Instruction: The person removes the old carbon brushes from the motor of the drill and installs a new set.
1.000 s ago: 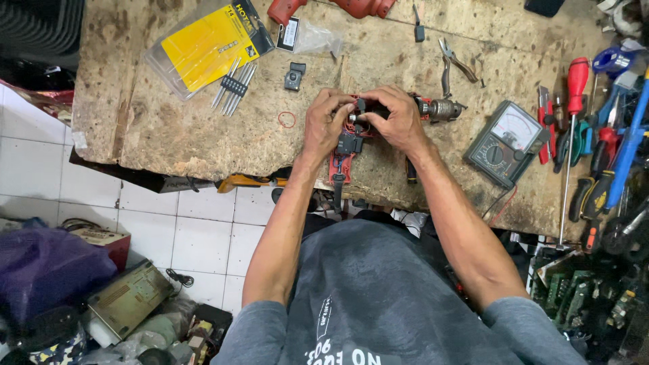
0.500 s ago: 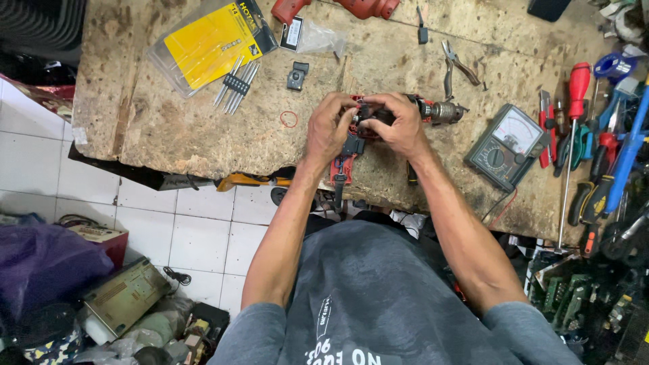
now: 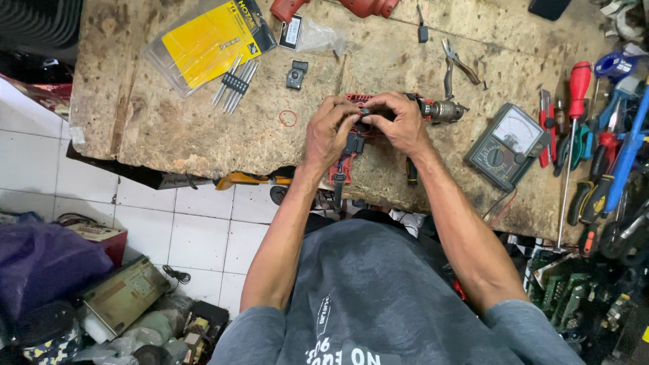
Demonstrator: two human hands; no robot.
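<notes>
A red power drill with its casing open (image 3: pixel 346 159) lies on the worn workbench (image 3: pixel 169 128), its metal chuck (image 3: pixel 443 110) pointing right. My left hand (image 3: pixel 327 132) grips the drill body from the left, fingertips on a small dark part at the middle. My right hand (image 3: pixel 402 122) grips the same body from the right, fingers pinching that dark part. The drill's inside is mostly hidden under both hands.
A yellow bit package (image 3: pixel 209 37), loose drill bits (image 3: pixel 234 82), a small black part (image 3: pixel 295 74), a red rubber ring (image 3: pixel 288 117), pliers (image 3: pixel 456 64), an analogue multimeter (image 3: pixel 507 143) and several screwdrivers (image 3: pixel 574 122) lie on the bench. Red casing halves (image 3: pixel 365 7) lie at the far edge.
Both hands stay on the drill; the fingers have shifted slightly around the dark part at its middle. The drill stays in the same spot.
</notes>
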